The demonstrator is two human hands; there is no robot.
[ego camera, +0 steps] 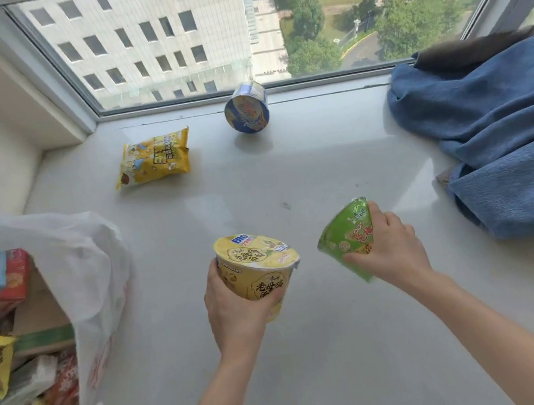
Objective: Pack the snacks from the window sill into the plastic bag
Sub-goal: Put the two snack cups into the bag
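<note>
Left hand (236,311) fingers curled round yellow paper noodle bowl (258,269), right hand (394,249) gripping tilted green noodle cup (347,242), both above white window sill (288,171); white plastic bag (90,280) at 9 o'clock.

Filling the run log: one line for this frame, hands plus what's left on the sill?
left hand: holds yellow noodle cup | right hand: holds green noodle cup | sill: yellow snack packet, blue noodle cup | plastic bag: part-filled

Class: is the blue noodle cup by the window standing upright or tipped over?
Tipped. The blue noodle cup lies on its side on the sill, one round end facing the camera.
</note>
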